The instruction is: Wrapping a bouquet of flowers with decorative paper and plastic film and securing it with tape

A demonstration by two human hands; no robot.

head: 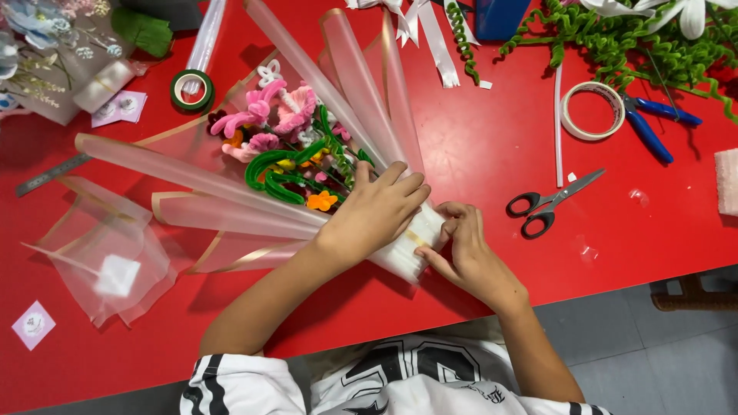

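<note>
A bouquet of pipe-cleaner flowers (292,146), pink, green, yellow and orange, lies on the red table (500,154) wrapped in frosted translucent sheets (192,180) with gold edges. My left hand (377,211) presses flat on the narrow stem end of the wrap (407,250). My right hand (469,253) pinches the wrap's lower end beside it, fingers curled on the paper near a gold band.
Black-handled scissors (550,204) lie to the right. A white tape roll (592,110) and blue-handled pliers (653,123) sit farther back, by green pipe-cleaner stems (615,42). A green tape roll (192,90), a ruler (50,175) and spare wrap sheets (108,246) lie left.
</note>
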